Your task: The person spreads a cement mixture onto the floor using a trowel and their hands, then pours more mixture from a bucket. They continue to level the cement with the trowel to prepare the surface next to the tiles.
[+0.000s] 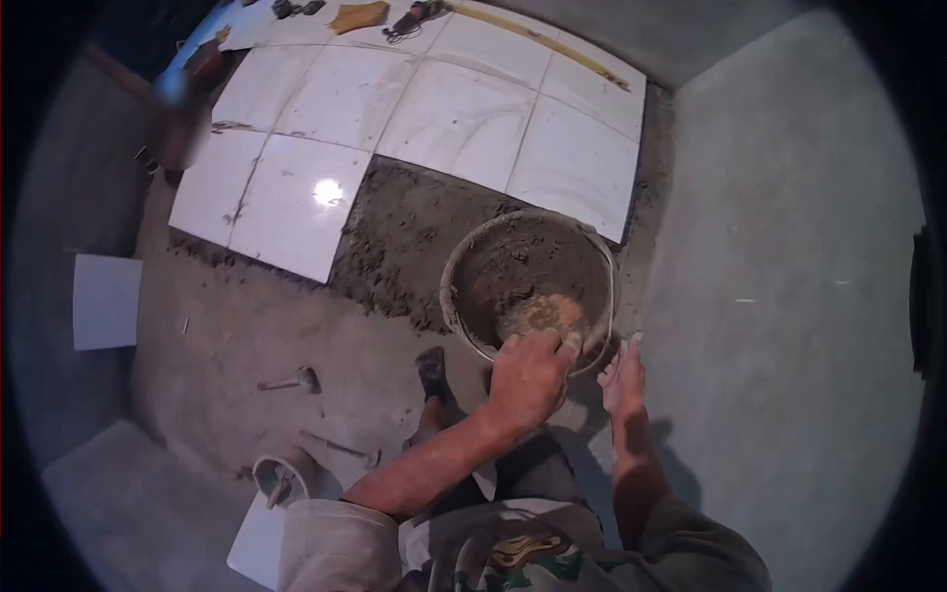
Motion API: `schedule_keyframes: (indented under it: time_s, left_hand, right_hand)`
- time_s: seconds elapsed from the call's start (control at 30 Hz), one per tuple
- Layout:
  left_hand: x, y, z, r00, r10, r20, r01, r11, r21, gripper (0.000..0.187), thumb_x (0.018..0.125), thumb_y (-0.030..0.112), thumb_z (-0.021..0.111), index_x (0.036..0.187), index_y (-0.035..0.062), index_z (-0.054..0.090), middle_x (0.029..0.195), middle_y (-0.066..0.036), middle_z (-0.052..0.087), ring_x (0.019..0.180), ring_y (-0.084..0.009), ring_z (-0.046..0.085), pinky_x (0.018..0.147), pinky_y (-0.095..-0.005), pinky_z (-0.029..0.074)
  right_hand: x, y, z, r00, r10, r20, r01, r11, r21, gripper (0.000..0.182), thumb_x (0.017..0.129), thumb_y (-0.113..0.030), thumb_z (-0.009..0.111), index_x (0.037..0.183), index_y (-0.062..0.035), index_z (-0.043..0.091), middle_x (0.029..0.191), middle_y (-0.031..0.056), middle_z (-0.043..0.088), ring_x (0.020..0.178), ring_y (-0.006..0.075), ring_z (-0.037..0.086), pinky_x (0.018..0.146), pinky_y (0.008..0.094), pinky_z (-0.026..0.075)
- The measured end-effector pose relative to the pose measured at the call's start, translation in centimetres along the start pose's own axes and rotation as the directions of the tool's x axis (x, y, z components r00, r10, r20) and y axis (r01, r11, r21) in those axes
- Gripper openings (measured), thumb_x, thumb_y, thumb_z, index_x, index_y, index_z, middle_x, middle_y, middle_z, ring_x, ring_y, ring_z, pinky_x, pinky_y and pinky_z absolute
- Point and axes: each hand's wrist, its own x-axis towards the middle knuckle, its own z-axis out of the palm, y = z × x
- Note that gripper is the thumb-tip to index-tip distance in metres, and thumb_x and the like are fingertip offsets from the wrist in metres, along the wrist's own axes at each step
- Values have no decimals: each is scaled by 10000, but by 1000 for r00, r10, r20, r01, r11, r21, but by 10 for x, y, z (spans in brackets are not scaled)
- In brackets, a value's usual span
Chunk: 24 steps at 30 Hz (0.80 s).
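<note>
A large bucket (pixel 456 316) with a mortar-smeared rim and a wire handle stands in front of me. Inside are dark clumps of mortar, and a rounded patch low in it looks orange and grey. My left hand (pixel 531 380) is at the near rim, its fingers curled down over the inside; what they grip, if anything, is hidden. Just right of the bucket, my right hand (pixel 623 375) is held with its fingers stretched out and nothing visible in it.
White tiles (pixel 464 113) lie beyond the bucket, bordering a bed of rough mortar (pixel 404 232). A yellow level (pixel 552 44) rests on them. At left are a mallet (pixel 291 381), a hand tool (pixel 340 448) and a small bucket (pixel 306 472). Another person (pixel 178 133) is upper left; walls flank the floor.
</note>
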Motion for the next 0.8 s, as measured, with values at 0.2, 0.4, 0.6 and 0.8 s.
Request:
schedule_keyframes:
  time_s: [0.2, 0.4, 0.6, 0.8]
  left_hand:
    - [-90, 33, -8, 985, -62, 164, 31, 982, 186, 380, 721, 204, 644, 1089, 113, 629, 913, -41, 543, 887, -205, 550, 749, -360, 382]
    - [-176, 38, -52, 956, -293, -22, 284, 903, 322, 455, 704, 217, 687, 1145, 139, 606, 985, -31, 577, 956, -199, 568, 898, -419, 381]
    - [-237, 48, -94, 708, -647, -285, 701, 694, 166, 758, 725, 480, 734, 1355, 145, 479, 1422, -160, 413, 1345, -303, 359, 1071, -686, 96]
    - [-340, -46, -183, 234, -787, -571, 837, 462, -294, 593, 824, 383, 684, 1315, 97, 513, 1330, -179, 506, 1268, -334, 445, 1088, -479, 279]
  right_hand:
    - [-77, -7, 52, 917, 228, 326, -116, 936, -331, 433, 898, -396, 552, 1175, -65, 511, 1128, 74, 567, 1025, 213, 579, 783, 403, 501]
    - [-105, 36, 129, 838, 372, 400, 110, 602, -791, 372, 755, -144, 608, 1097, -15, 538, 944, 126, 615, 904, 217, 624, 637, 353, 513]
    - [-86, 97, 200, 739, 74, 669, 651, 178, -738, 386, 717, -149, 634, 1042, 40, 547, 956, 189, 639, 881, 274, 634, 755, 376, 502]
    - [-69, 119, 303, 750, -231, 620, 604, -144, -784, 424, 667, -153, 618, 1013, 87, 571, 1013, 315, 619, 1030, 448, 592, 900, 466, 462]
